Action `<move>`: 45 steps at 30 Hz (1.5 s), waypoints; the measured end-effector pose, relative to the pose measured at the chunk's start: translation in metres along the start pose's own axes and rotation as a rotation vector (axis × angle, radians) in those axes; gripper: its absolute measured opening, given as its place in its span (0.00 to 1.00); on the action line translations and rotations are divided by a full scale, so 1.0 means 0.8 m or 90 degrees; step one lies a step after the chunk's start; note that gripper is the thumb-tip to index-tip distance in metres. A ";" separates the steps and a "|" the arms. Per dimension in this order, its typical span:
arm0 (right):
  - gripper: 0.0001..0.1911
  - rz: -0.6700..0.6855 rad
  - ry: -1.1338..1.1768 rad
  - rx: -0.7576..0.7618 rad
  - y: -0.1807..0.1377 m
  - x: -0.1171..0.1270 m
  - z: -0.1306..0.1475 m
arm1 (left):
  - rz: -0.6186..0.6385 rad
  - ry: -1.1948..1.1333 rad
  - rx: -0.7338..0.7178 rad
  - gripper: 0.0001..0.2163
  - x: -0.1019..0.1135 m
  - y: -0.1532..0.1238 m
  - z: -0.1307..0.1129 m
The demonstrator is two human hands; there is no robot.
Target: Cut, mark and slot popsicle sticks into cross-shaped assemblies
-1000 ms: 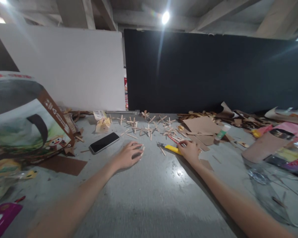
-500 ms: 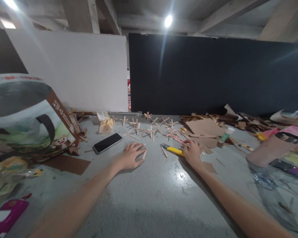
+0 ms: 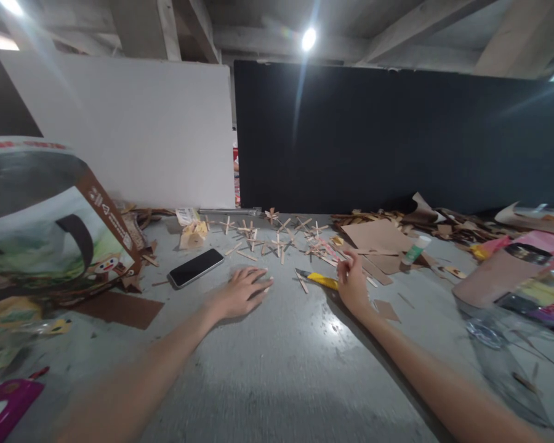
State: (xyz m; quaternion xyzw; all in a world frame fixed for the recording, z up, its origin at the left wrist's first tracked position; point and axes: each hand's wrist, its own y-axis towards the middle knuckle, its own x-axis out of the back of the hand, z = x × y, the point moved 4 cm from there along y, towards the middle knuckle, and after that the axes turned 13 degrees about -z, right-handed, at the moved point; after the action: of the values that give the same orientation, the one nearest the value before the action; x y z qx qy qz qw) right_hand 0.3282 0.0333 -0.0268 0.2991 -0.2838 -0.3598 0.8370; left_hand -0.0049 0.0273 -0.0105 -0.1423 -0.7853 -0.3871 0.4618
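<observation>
My left hand (image 3: 245,293) lies palm down on the grey table, fingers stretched out and slightly apart. No object shows in it. My right hand (image 3: 353,288) is just beyond the handle end of a yellow utility knife (image 3: 322,280), which lies with its blade pointing left. Its fingers are raised and curled toward the thumb; whatever they may pinch is too small to make out. A thin wooden strip (image 3: 301,284) lies by the blade. Past both hands, several small crossed-stick pieces (image 3: 278,243) are spread over the table, with a pinkish-red strip (image 3: 327,249) near my right fingers.
A black phone (image 3: 196,268) lies left of my left hand. Cardboard sheets (image 3: 373,237) and a glue stick (image 3: 415,250) are at the right, before piled scraps. Further right stands a pinkish tumbler (image 3: 493,277). A large printed bag (image 3: 50,227) and brown card (image 3: 120,309) occupy the left.
My right hand has lifted its fingers and curled them, away from the tabletop. A small strip seen by my left fingers no longer shows. The whole view has shifted slightly.
</observation>
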 end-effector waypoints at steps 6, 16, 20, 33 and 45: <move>0.19 -0.007 0.065 -0.022 -0.001 0.009 0.010 | -0.004 -0.017 0.012 0.18 0.002 0.002 0.000; 0.12 0.088 0.024 0.110 -0.004 0.002 0.023 | -0.020 -0.015 -0.008 0.18 0.000 0.006 0.007; 0.14 0.119 0.011 0.130 -0.010 0.005 0.036 | -0.015 -0.006 -0.002 0.19 0.002 0.010 0.004; 0.20 0.168 0.014 0.137 -0.017 0.005 0.041 | -0.014 0.075 0.139 0.19 -0.006 -0.007 -0.044; 0.15 0.209 0.023 0.215 -0.036 0.004 0.052 | 0.013 0.082 0.163 0.20 -0.004 -0.031 -0.082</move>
State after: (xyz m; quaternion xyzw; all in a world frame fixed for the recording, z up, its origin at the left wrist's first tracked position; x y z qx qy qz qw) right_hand 0.2888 0.0025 -0.0187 0.3909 -0.3698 -0.1612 0.8273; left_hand 0.0226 -0.0373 -0.0072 -0.0650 -0.7955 -0.2874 0.5295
